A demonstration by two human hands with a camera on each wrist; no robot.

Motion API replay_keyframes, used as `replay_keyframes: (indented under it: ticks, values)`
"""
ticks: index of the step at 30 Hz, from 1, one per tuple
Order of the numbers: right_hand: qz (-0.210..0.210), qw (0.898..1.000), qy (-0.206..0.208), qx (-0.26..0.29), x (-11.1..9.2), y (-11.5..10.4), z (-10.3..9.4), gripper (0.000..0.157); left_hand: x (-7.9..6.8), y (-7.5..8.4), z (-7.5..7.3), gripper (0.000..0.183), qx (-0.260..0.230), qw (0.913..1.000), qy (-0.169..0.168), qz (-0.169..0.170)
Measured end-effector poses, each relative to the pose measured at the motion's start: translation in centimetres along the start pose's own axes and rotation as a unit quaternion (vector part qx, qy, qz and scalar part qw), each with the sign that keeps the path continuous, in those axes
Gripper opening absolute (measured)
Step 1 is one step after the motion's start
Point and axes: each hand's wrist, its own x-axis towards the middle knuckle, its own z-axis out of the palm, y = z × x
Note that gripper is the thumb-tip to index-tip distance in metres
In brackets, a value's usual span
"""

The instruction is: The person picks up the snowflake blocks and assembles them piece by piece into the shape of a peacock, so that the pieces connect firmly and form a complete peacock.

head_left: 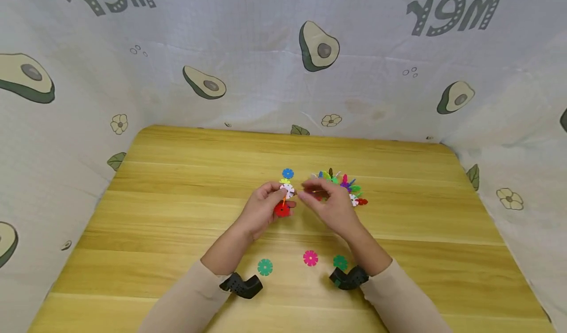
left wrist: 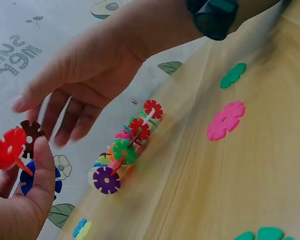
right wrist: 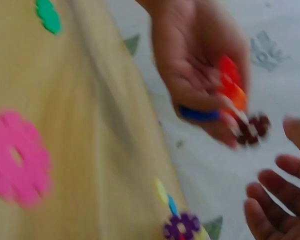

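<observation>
My left hand (head_left: pixel 259 210) grips a small cluster of joined notched plastic discs between thumb and fingers. The cluster has a red disc (left wrist: pixel 9 149), a brown disc (left wrist: pixel 32 136) and a dark blue disc (left wrist: pixel 54 186); an orange one (right wrist: pixel 235 95) and a white one (head_left: pixel 288 190) also show in it. My right hand (head_left: pixel 330 206) hovers just to the right of the cluster, its fingers spread and relaxed with nothing between them in the left wrist view. Behind it on the table lies a larger multicoloured assembly of joined discs (head_left: pixel 345 185), partly hidden by that hand.
Nearer me on the wooden table (head_left: pixel 177 215) lie a pink disc (head_left: pixel 310 258) and two green discs, one to the left (head_left: pixel 265 267) and one by the right wrist (head_left: pixel 340 262). A blue disc (head_left: pixel 288 173) and a yellow disc lie beyond the left hand. Patterned cloth (head_left: pixel 266 37) hangs behind.
</observation>
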Motion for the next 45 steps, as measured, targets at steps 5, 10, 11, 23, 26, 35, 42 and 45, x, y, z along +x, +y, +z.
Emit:
replay_keyframes:
  ticks: [5, 10, 11, 23, 26, 35, 42, 45]
  values:
    - [0.093, 0.983, 0.097, -0.123, 1.4, 2.4, -2.6, 0.019, 0.2, 0.0, -0.2, 0.020, -0.019, 0.9992, 0.029, 0.018]
    - [0.125, 0.956, 0.037, -0.263, 1.5, 4.1, -2.8, 0.025, 0.2, 0.1, -0.4, 0.017, -0.013, 0.9990, 0.043, 0.011]
    - [0.123, 0.952, 0.028, -0.278, 1.5, 4.3, -2.7, 0.026, 0.2, 0.1, -0.4, 0.017, -0.012, 0.9990, 0.043, 0.008]
    - [0.121, 0.938, 0.047, -0.320, 1.2, 4.6, -2.4, 0.026, 0.3, 0.2, -0.6, 0.020, 0.038, 0.9971, 0.064, 0.016]
    - [0.131, 0.948, 0.062, -0.284, 1.3, 4.3, -2.4, 0.027, 0.4, 0.3, -0.9, 0.020, 0.054, 0.9954, 0.076, 0.020]
    - [0.130, 0.985, 0.107, 0.047, 1.7, 2.7, -2.2, 0.019, 0.4, 0.6, -1.2, 0.019, 0.057, 0.9932, 0.090, 0.046]
    - [0.138, 0.894, 0.049, 0.423, 0.7, 0.4, -1.5, 0.028, -0.7, 1.0, -0.1, 0.017, 0.102, 0.9793, 0.090, 0.150]
    - [0.083, 0.899, 0.027, 0.430, 0.1, -0.2, -0.7, 0.036, -1.1, 1.0, 0.4, 0.015, 0.118, 0.9693, 0.091, 0.195]
